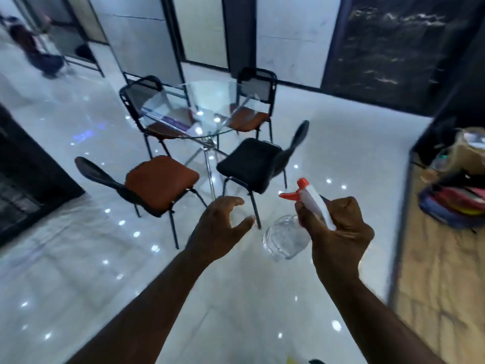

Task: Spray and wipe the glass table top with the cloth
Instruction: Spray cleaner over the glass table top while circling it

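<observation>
The right hand has its fingers wrapped around the white neck of a clear plastic spray bottle. The bottle is tilted, orange trigger up and to the left, its clear body hanging low beside the palm. The left hand is released, fingers loosely curved and holding nothing, just beside the bottle but not touching it.

The round glass table sits well ahead on thin metal legs, ringed by four chairs. A black-seated chair and an orange-seated chair stand on the near side, between this person and the glass.

And the cloth? Nowhere in view! That's the first worry: spray goes down with nothing to wipe it, and the liquid dries to streaks or runs off the edge. Second, the chairs crowd the rim, so leaning over them to reach the far side risks knocking one into the glass. Third, that glossy white floor: any overspray landing there could turn it slick underfoot. And with a grip high on the neck, the heavy body could swing or slip.
</observation>
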`<state>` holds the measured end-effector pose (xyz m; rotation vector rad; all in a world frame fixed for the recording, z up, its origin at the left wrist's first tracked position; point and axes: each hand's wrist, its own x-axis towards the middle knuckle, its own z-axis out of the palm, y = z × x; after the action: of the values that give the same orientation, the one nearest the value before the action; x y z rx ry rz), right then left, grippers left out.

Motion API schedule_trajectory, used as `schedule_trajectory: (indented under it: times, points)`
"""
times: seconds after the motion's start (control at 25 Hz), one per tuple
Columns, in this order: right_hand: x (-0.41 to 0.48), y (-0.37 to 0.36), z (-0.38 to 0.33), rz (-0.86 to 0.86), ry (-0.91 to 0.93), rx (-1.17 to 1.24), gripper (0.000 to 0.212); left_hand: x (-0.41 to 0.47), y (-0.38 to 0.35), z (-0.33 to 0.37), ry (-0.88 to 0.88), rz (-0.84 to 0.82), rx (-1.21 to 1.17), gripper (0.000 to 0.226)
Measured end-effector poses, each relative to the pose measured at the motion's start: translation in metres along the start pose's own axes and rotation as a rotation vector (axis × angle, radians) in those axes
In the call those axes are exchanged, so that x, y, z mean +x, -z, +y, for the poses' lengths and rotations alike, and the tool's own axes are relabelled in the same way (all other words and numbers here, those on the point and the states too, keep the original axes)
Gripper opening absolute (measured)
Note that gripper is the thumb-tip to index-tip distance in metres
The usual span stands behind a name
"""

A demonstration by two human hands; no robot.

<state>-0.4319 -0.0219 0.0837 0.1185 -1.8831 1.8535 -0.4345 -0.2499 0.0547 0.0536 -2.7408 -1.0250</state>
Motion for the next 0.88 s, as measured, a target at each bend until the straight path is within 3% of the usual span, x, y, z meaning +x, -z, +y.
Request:
schedule_trajectory:
  times: [0.16,0.32,0.56,0.88]
  points:
    - [0.073,-0.093,0.033,-0.204,0.099,-0.088,0.021,0.06,0.029,-0.046,0.075,0.048,0.015,0.061]
    - [0.147,-0.178,0.071,-0.339,0.207,0.004,0.027,0.132,0.039,-0.075,0.132,0.062,0.053,0.072]
    - [0.246,-0.267,0.115,-0.398,0.333,0.122,0.02,0.227,0.051,-0.087,0.27,0.204,0.059,0.078]
    - [0.32,-0.373,0.157,-0.499,0.409,0.169,0.022,0.338,0.07,-0.142,0.237,0.158,0.044,0.077]
